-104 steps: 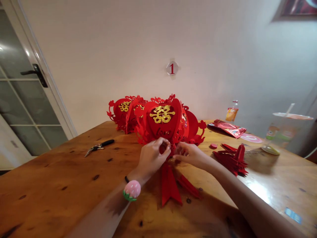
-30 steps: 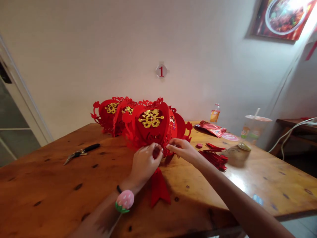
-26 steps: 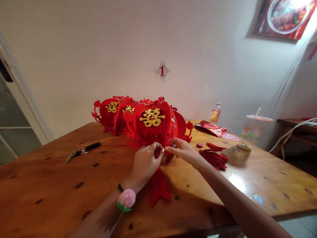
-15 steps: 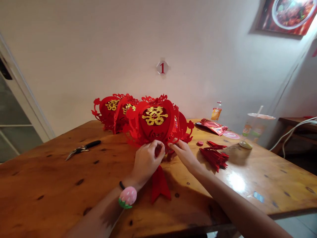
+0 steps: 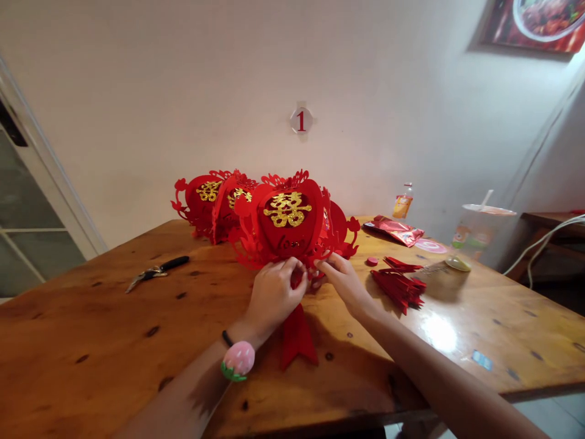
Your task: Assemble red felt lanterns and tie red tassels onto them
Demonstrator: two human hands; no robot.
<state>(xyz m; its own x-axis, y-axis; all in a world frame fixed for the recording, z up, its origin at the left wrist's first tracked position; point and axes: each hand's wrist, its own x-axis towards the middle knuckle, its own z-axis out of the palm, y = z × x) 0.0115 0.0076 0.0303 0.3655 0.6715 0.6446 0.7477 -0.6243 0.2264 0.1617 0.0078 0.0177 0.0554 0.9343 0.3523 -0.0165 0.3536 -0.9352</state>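
A red felt lantern (image 5: pixel 291 216) with a gold glitter character stands in the middle of the table. At its lower edge, my left hand (image 5: pixel 280 289) is closed, thumb and fingers pinching the red felt. Just to the right, my right hand (image 5: pixel 340 280) has its bent fingers pressed on the lantern's bottom; the fingertips are partly hidden. A red forked ribbon (image 5: pixel 298 341) hangs from the base below my left hand and lies over the wood. Behind on the left is another red lantern (image 5: pixel 208 201).
On the wooden table (image 5: pixel 109 341) are keys with a black fob (image 5: pixel 158 271) at left. To the right lie red felt strips (image 5: pixel 400 286), a red cap (image 5: pixel 372 261), a red packet (image 5: pixel 395 230), a bottle (image 5: pixel 403 202) and a plastic cup (image 5: pixel 478 235).
The view has shifted slightly. Both hands stay at the lantern's base in nearly the same pose, with a small movement of the fingers.
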